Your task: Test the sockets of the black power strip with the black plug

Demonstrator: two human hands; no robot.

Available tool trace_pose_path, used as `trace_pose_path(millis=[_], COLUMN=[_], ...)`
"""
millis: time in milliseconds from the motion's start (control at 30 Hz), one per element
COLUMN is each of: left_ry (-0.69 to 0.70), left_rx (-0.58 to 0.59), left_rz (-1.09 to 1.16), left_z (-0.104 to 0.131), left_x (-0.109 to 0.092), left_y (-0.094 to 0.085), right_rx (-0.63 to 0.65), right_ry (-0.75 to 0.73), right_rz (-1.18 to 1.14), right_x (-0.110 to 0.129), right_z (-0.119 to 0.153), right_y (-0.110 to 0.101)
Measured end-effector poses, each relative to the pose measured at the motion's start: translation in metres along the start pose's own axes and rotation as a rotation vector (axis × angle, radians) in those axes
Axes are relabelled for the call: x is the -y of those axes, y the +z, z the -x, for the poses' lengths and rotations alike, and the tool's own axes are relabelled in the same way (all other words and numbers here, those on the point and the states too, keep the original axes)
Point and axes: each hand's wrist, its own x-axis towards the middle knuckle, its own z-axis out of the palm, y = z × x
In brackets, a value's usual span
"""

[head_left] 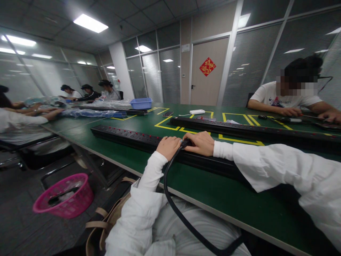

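Note:
A long black power strip [128,136] with a row of small red parts lies along the near side of the green table. My left hand [168,147] rests over the strip, its fingers bent together on the top; whether they grip anything is unclear. Just to its right, my right hand [200,143] is closed on a black plug at the strip's middle. From the plug a thick black cable [167,188] hangs over the table edge toward my lap. The strip's face under my hands is hidden.
Behind lies a second black strip [239,130], near a white device [197,112] and yellow tape outlines. A blue basket [141,104] stands farther back. On the floor at left is a pink basket [65,199]. People sit at the left and across at the right.

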Motion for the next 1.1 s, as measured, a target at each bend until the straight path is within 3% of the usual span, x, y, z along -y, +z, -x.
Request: trace_pose_path(millis=[500,1100], left_ry=[-0.056,-0.051], left_rx=[0.005,0.02], left_rz=[0.08,0.085], left_z=[-0.0018,-0.0015], left_x=[0.0014,0.001], left_y=[0.0007,-0.0007], right_rx=[0.042,-0.056], right_ry=[0.055,0.036], right_rz=[0.005,-0.08], right_x=[0.0006,-0.0031], right_z=[-0.0032,-0.0027], right_y=[0.0021,0.0088])
